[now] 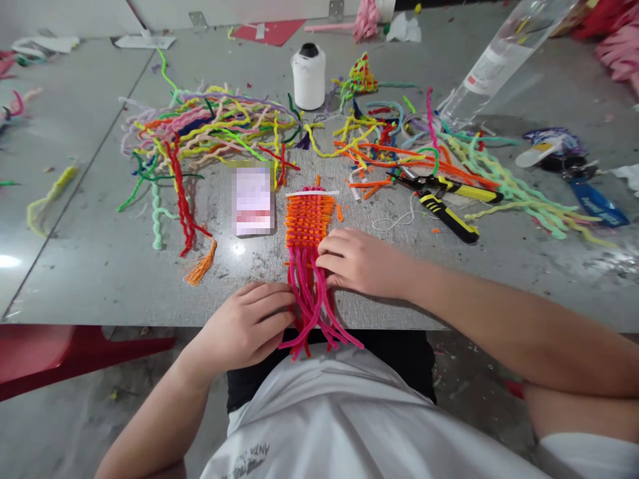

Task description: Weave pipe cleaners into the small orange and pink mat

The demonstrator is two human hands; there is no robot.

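Observation:
A woven mat of orange and pink pipe cleaners [308,219] lies on the grey table [100,266] in front of me, with loose pink strands [314,306] trailing over the near edge. My left hand [247,326] pinches the pink strands from the left at the table edge. My right hand [362,261] rests on the table at the mat's lower right, fingertips touching the strands where the weave ends.
Piles of coloured pipe cleaners [210,126] spread across the far half. A white thread spool [308,76], yellow-black pliers [444,199], a clear bottle [499,56], a phone [252,199] and a small orange tassel [201,266] lie around. A red chair [60,352] stands at lower left.

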